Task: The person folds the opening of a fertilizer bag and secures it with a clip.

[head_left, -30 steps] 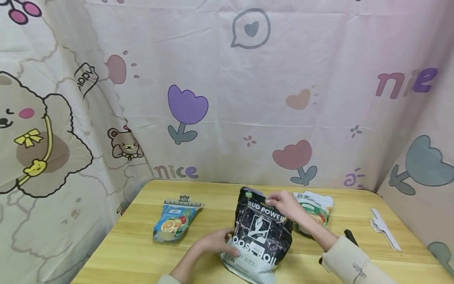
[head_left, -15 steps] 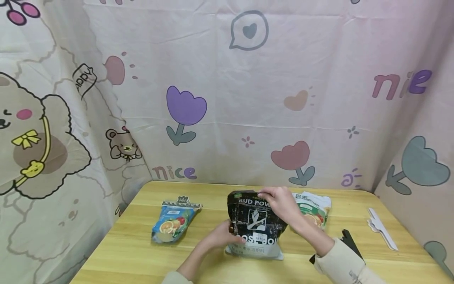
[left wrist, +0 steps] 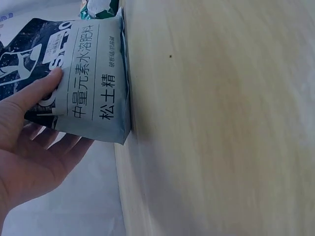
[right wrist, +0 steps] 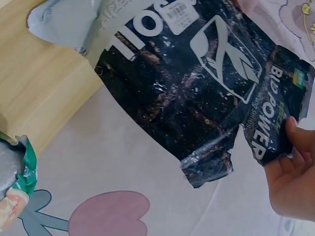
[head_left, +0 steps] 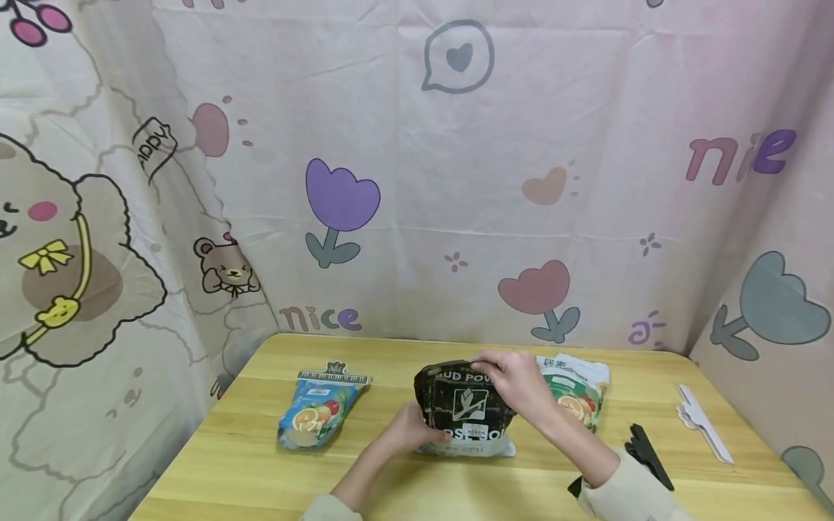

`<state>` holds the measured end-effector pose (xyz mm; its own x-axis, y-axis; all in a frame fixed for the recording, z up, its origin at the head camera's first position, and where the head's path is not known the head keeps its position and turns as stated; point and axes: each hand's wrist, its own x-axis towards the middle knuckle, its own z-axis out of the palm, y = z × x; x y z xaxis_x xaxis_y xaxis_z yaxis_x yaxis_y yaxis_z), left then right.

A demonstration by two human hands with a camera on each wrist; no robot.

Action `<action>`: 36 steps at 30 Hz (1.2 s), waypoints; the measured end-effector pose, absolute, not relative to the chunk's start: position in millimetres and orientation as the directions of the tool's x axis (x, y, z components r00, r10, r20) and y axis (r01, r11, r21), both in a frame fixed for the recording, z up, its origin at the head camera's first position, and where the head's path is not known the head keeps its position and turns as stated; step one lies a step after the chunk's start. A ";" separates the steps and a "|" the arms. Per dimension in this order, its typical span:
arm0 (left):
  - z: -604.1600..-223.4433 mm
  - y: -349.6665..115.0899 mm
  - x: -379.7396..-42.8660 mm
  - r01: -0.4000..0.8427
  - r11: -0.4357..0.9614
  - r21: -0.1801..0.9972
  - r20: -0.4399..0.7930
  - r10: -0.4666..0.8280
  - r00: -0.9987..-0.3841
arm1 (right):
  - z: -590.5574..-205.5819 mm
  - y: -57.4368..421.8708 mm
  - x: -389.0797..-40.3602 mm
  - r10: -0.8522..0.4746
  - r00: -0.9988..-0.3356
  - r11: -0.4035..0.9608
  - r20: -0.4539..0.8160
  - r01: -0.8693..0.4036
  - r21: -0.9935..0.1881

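A black and light grey soil fertilizer bag [head_left: 470,405], printed "BUD POWER", stands close over the middle of the table. My left hand [head_left: 409,428] grips its lower left side. In the left wrist view the left hand [left wrist: 37,157] has its thumb across the front of the bag [left wrist: 91,98] and its fingers behind. My right hand [head_left: 519,380] pinches the top edge near the right corner. Seen from the right wrist, that hand [right wrist: 295,179] has its thumb on the front of the creased bag [right wrist: 172,93], whose top folds into flaps.
On the left lies a blue fruit-print bag [head_left: 317,416] with a white sealing clip [head_left: 334,376] across its top. A green and white bag [head_left: 576,391] lies behind my right arm. Farther right are a black clip [head_left: 647,457] and a white clip [head_left: 706,425] on the wooden table [head_left: 228,434].
The fertilizer bag has swung from a slant to straighter and moved back and slightly left. Its top sits lower. My right hand has come down with the top edge; both hands keep their hold.
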<state>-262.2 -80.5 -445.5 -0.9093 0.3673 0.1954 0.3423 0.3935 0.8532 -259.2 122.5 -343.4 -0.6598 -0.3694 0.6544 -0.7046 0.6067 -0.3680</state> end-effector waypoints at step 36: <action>-409.7 -83.1 -257.1 0.302 0.014 0.953 0.287 0.268 -0.920 | -394.9 186.9 -247.2 -0.229 -0.965 -0.058 -0.128 0.145 -0.988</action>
